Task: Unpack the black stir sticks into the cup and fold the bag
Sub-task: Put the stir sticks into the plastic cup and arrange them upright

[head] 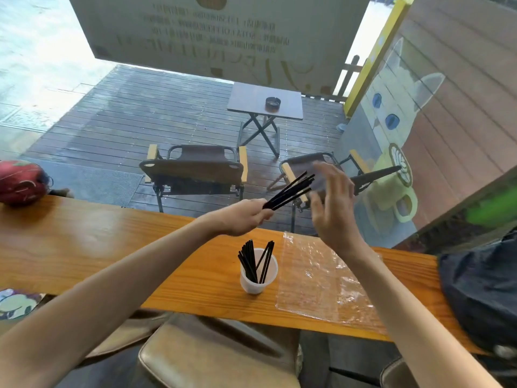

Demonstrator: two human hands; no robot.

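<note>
My left hand (pixel 246 217) grips a bundle of black stir sticks (pixel 291 191) by one end, raised above the wooden counter and pointing up to the right. My right hand (pixel 333 203) hovers just right of the sticks' free ends, fingers spread, holding nothing; it is blurred. Below them a white cup (pixel 258 278) stands upright on the counter with several black stir sticks (pixel 254 259) in it. The clear plastic bag (pixel 321 278) lies flat on the counter to the right of the cup, partly under my right forearm.
The wooden counter (pixel 98 242) runs left to right. A red bag (pixel 19 182) sits at its far left, a dark bag (pixel 486 292) at its right end. Folding chairs (pixel 193 169) and a small table (pixel 265 100) stand beyond. A cushioned stool (pixel 212 357) is below.
</note>
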